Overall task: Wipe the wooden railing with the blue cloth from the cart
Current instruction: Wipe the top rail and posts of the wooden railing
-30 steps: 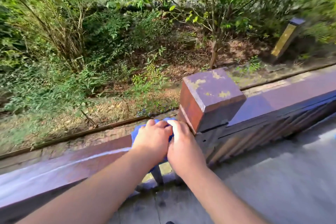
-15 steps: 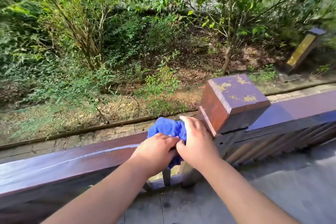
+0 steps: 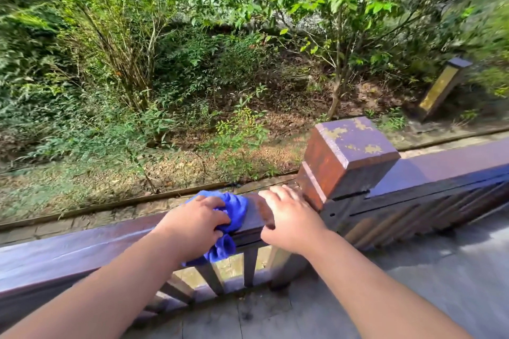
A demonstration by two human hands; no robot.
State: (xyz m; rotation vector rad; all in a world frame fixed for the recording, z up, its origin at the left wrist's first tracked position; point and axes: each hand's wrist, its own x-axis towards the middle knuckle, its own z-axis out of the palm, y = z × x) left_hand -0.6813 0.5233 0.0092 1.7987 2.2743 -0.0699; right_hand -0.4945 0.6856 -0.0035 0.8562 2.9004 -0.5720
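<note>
Head view: my left hand [image 3: 195, 224] clutches the blue cloth [image 3: 234, 208] on the wooden railing [image 3: 82, 248]. My right hand [image 3: 289, 220] rests flat, fingers released; most rail likely remains unwiped.

Only one view's given here, a wide-angle head cam tipped forward and down, so the wooden railing [image 3: 82, 250] is seen close from above with bushes [image 3: 170, 63] beyond its far edge and edges blurred.

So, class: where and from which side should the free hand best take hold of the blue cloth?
Probably the bunched end of the blue cloth lying exposed on top of the wooden railing, reached from the right by the right hand. The left hand covers the rest.
</note>
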